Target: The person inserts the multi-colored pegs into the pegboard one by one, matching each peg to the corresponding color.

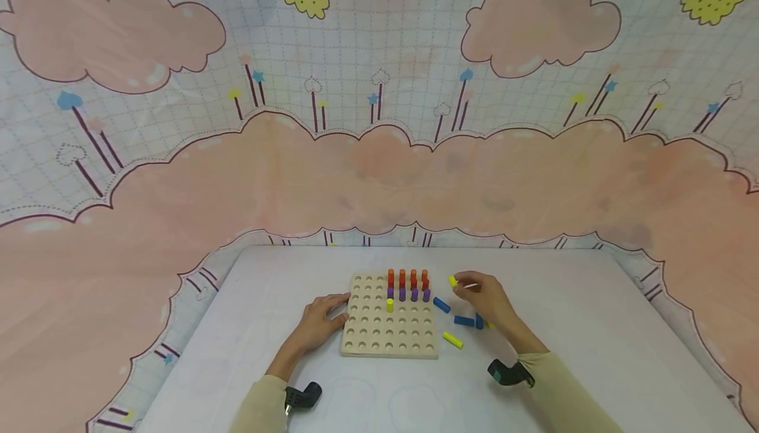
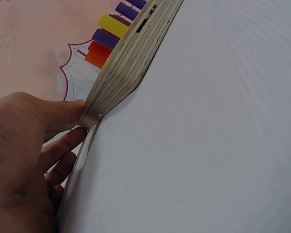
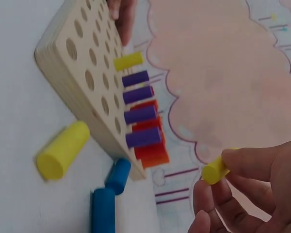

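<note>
My right hand (image 1: 491, 301) pinches a yellow peg (image 3: 216, 170) between thumb and fingers, raised to the right of the wooden pegboard (image 1: 359, 331). Along the board's left edge rests my left hand (image 1: 320, 319); its thumb and fingertips touch the side in the left wrist view. Toward the board's back right stand rows of orange pegs (image 1: 402, 273), red pegs (image 1: 402, 283) and purple pegs (image 1: 402, 295). One yellow peg (image 1: 389, 306) stands upright in front of the leftmost purple one. The other visible holes hold no pegs.
Right of the board lie loose blue pegs (image 1: 441, 304) and a yellow peg (image 1: 453, 339). Another yellow peg (image 1: 489, 325) is partly hidden by my right hand. A white table (image 1: 367, 397) carries everything, with a patterned cloth (image 1: 379, 186) behind it.
</note>
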The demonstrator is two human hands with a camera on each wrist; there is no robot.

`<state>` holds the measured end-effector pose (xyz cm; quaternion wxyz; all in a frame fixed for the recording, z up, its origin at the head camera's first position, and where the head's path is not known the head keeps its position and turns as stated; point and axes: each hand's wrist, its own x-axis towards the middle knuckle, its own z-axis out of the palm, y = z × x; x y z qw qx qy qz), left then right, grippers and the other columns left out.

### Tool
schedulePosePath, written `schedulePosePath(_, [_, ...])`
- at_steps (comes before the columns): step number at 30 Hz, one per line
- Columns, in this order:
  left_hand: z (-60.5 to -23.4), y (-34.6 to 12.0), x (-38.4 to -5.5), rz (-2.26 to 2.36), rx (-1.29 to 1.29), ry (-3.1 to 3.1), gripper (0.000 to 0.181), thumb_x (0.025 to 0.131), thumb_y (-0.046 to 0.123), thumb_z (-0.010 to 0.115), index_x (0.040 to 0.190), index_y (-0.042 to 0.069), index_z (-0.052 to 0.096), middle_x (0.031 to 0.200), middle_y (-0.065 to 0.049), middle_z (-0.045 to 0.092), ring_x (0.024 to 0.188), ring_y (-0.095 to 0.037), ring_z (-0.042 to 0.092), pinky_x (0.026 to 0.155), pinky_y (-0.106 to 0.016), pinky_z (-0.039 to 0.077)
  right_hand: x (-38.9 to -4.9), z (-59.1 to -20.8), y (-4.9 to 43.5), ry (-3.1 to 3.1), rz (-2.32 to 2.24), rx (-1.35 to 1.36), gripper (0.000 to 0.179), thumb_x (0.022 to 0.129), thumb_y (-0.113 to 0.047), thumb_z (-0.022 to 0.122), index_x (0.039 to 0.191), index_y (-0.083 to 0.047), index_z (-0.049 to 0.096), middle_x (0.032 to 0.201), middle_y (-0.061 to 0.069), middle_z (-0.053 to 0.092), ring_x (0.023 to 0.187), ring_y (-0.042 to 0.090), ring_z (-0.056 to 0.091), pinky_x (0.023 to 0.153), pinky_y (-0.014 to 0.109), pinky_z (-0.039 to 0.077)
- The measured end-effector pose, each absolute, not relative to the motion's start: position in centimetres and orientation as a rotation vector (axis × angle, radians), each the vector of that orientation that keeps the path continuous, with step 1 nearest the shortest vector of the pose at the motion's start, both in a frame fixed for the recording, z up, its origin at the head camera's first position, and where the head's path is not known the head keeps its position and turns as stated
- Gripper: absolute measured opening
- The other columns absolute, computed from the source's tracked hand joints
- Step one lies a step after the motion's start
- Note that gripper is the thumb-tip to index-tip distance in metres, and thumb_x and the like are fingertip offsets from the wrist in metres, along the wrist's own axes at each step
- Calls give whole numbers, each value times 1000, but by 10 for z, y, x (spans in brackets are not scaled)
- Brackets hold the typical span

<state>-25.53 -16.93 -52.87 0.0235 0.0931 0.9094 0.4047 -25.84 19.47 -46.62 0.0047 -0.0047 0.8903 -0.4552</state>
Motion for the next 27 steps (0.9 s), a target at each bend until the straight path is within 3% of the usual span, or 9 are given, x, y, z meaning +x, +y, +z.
schedulePosePath(8, [-530, -170, -257, 1259, 305, 2808, 43, 95, 21, 64, 138, 18, 58, 142, -5, 57, 136, -31, 41, 115, -55, 18, -255, -468, 173, 2760, -1497, -49, 29, 91, -14, 70, 120, -9, 67, 107, 7, 69, 94, 17, 65, 81, 31, 57])
schedulePosePath(20, [-527, -169, -254, 1266, 306, 2803, 43, 95, 21, 64, 138, 17, 58, 143, -6, 56, 137, -32, 40, 115, -55, 18, -252, -478, 135, 2652, -1624, -136, 20, 88, -11, 72, 109, -11, 68, 104, 4, 70, 95, 18, 65, 89, 37, 55])
schedulePosePath(27, [-527, -167, -251, 1261, 292, 2815, 43, 95, 21, 64, 137, 17, 58, 142, -5, 57, 136, -32, 41, 115, -55, 18, -251, -489, 118, 2679, -1558, -149, 15, 87, -11, 73, 101, -11, 68, 93, 1, 70, 87, 15, 62, 80, 33, 55])
